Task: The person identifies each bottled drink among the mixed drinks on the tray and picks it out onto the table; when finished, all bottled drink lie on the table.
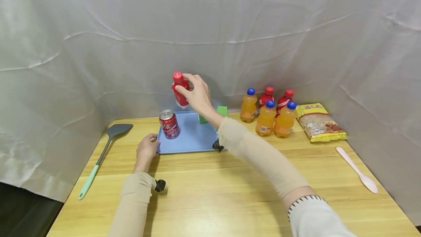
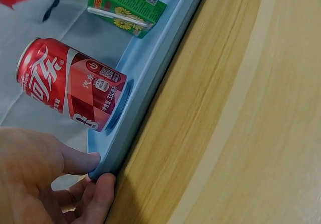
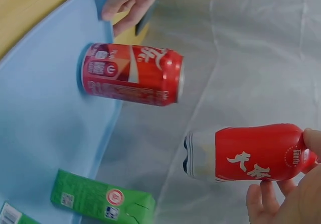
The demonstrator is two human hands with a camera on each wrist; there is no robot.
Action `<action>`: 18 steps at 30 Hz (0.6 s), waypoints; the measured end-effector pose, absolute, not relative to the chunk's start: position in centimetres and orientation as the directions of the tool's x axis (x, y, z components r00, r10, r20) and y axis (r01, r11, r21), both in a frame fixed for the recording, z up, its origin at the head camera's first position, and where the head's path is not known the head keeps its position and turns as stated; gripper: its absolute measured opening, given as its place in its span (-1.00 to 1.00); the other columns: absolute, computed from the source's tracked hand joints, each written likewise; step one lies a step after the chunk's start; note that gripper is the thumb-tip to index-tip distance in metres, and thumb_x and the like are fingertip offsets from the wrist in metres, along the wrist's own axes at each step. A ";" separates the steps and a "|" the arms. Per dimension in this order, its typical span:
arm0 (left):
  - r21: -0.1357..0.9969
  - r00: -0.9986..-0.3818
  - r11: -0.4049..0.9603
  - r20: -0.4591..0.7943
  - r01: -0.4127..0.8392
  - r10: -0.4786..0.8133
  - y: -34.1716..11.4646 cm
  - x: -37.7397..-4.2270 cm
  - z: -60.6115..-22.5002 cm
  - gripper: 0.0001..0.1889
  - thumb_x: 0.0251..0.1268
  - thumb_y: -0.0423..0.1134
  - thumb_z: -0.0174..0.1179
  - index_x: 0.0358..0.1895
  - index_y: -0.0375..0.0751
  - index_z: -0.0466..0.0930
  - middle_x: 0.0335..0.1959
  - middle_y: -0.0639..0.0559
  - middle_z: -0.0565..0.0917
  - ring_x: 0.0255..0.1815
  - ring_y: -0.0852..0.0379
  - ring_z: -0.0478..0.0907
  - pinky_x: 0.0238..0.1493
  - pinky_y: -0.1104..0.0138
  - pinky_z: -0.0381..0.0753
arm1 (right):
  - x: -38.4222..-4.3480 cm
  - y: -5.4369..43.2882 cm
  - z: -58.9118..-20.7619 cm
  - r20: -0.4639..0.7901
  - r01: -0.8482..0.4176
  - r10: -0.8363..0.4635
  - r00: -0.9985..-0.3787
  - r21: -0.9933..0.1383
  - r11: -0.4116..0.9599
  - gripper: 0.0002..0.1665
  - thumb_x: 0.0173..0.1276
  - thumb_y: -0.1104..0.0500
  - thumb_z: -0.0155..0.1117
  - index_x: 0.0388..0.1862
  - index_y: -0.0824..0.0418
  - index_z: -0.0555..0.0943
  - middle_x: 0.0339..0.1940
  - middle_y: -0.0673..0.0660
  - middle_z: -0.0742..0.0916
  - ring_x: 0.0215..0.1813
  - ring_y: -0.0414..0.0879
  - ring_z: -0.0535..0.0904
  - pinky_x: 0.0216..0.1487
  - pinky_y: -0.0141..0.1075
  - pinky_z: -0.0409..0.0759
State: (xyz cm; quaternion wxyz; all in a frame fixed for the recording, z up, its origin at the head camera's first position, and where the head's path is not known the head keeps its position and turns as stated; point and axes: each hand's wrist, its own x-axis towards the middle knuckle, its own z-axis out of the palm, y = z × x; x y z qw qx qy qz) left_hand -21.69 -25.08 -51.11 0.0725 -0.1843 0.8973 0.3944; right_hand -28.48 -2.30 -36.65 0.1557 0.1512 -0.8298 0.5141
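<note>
In the head view my right hand [image 1: 198,93] holds a small red-labelled bottle [image 1: 179,90] with a red cap, in the air over the back of a blue tray [image 1: 190,143]. The right wrist view shows the fingers and thumb round the bottle's upper end, its base clear of everything. My left hand [image 1: 146,149] grips the tray's front left corner, thumb on the rim and fingers at the outer edge. A red soda can [image 1: 169,125] stands upright on the tray beside that hand. Green drink cartons [image 3: 103,196] are on the tray's right part, partly hidden behind my right arm in the head view.
Right of the tray stand orange drink bottles [image 1: 265,120] with blue caps and two red bottles [image 1: 283,101]. Beyond them lie a yellow food bag [image 1: 319,123] and a pink spoon [image 1: 356,169]. A spatula [image 1: 103,153] lies at the left. Grey cloth [image 1: 210,21] hangs behind.
</note>
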 end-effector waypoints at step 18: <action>0.677 -0.926 0.632 -0.278 -0.377 -0.255 -25.5 -22.3 -51.1 -0.55 0.65 -0.21 0.02 0.49 -0.14 0.46 0.46 -0.39 0.51 -0.38 0.17 0.67 -0.38 0.44 0.68 | -26.3 8.3 -33.6 0.500 -0.458 -0.025 -0.865 -0.770 0.444 -0.45 0.40 -0.03 0.51 0.34 0.01 0.66 0.14 0.09 0.71 0.05 0.03 0.70 0.10 -0.11 0.76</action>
